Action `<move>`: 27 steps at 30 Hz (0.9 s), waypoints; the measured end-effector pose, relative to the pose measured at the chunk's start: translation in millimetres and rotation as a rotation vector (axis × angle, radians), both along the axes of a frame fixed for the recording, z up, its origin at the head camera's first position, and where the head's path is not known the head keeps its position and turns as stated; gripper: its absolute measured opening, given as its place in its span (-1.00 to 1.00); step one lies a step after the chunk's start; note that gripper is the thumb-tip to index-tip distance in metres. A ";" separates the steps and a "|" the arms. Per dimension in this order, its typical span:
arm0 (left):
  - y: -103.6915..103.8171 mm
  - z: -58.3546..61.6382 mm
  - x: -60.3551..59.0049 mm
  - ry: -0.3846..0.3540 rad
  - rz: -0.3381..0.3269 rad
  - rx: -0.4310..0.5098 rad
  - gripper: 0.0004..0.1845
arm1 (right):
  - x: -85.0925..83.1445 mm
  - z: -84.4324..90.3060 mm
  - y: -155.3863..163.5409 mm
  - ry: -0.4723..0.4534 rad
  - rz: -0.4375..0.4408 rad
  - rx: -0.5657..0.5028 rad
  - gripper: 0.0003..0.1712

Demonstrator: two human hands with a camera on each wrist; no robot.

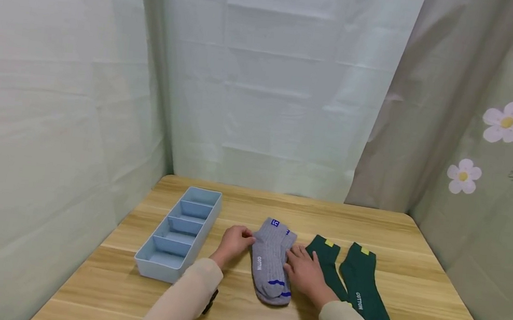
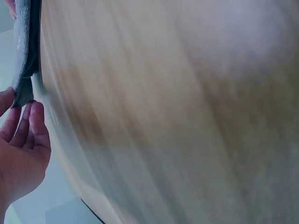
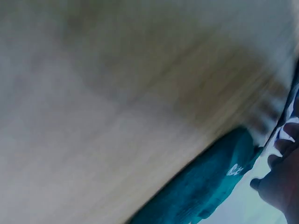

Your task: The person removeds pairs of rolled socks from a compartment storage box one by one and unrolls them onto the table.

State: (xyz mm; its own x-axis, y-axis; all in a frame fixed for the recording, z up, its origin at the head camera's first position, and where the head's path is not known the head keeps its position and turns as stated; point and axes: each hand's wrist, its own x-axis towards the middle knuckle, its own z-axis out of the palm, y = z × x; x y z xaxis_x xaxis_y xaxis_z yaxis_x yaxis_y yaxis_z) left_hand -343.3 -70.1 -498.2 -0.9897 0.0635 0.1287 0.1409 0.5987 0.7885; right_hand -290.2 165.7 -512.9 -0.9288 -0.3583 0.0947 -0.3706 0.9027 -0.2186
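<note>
A pair of grey socks (image 1: 271, 260) with blue marks lies stacked at the middle of the wooden table (image 1: 415, 260). My left hand (image 1: 235, 242) is at its left edge, and the left wrist view shows the fingers (image 2: 32, 126) and thumb pinching the grey sock's edge (image 2: 22, 70). My right hand (image 1: 303, 272) lies on the socks' right edge with its fingers fairly flat, partly over one dark green sock (image 1: 326, 261). A second green sock (image 1: 364, 291) lies further right. The right wrist view is blurred and shows green sock fabric (image 3: 201, 186).
A light blue divided tray (image 1: 204, 230) with several empty compartments stands left of the socks. Pale cloth walls close the table in at the back and left, and a flowered curtain (image 1: 496, 154) hangs on the right. Bare tabletop lies in front.
</note>
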 end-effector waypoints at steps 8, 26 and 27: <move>4.3 2.1 2.9 -0.063 0.020 0.083 -0.68 | 6.9 -1.2 -5.5 0.006 0.068 -0.015 -0.51; -11.6 -2.1 -0.8 -0.079 0.035 0.226 -0.64 | 11.1 3.6 -8.3 -0.010 0.058 0.133 -0.46; -14.8 -1.3 -0.1 -0.073 0.039 0.217 -0.64 | 11.5 3.0 -8.0 -0.009 0.057 0.133 -0.46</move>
State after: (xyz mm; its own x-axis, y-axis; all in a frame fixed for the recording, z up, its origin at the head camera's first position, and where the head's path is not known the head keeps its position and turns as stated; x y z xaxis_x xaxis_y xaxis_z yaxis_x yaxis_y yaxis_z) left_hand -343.4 -84.9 -499.5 -0.9980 0.0034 0.0626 0.0583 0.4176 0.9068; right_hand -278.7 157.6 -509.9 -0.9072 -0.4194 0.0348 -0.4207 0.9015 -0.1016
